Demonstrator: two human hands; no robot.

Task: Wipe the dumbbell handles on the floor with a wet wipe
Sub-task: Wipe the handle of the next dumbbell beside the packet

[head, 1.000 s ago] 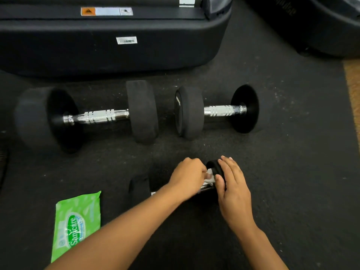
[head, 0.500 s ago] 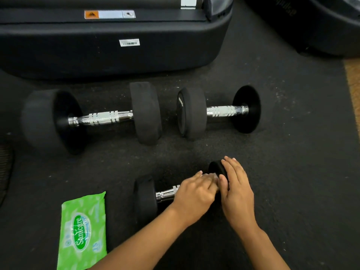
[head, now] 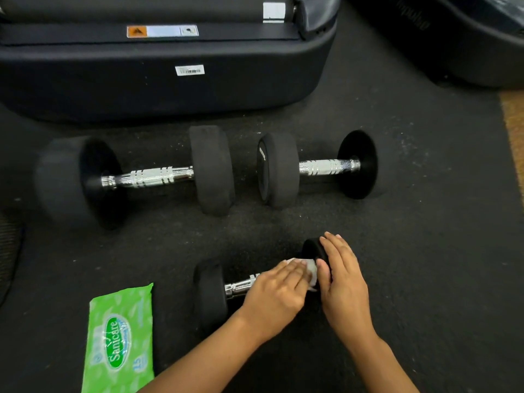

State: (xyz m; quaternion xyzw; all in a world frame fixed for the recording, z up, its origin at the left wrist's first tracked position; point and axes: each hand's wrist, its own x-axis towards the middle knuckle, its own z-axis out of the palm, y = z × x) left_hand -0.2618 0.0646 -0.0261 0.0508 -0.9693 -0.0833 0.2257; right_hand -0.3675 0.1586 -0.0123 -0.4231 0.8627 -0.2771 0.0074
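the small dumbbell [head: 255, 282] lies on the floor [head: 425, 251] in the lower middle of the frame, its long axis running from lower left up to upper right. the left hand [head: 276, 297] covers the upper right stretch of its chrome handle [head: 241, 286], fingers curled over a white wet wipe [head: 310, 269] pressed onto the bar; this grip is narrow and holds the wipe against the metal. the right hand [head: 341, 279] lies flat and relaxed over the dumbbell's right end weight [head: 312, 248], fingers nearly straight, steadying it and not clasping anything.

the bare part of the handle shows just to the lower left of the left hand, between it and the left end weight [head: 209, 293]. so the uncleaned stretch lies along the bar's axis, down and left from the wipe, and the left hand is the nearer one. i judge the next stroke should slide that way while the right hand keeps the weight from rolling.

2 larger dumbbells wait in a row across the middle of the frame: the big dumbbell [head: 136, 177] at left and the medium dumbbell [head: 317, 167] at right, both with axes running left to right, well apart from the hands. their handles look untouched by either hand. a green pack of wipes [head: 120, 338] lies at the lower left, near the left forearm.
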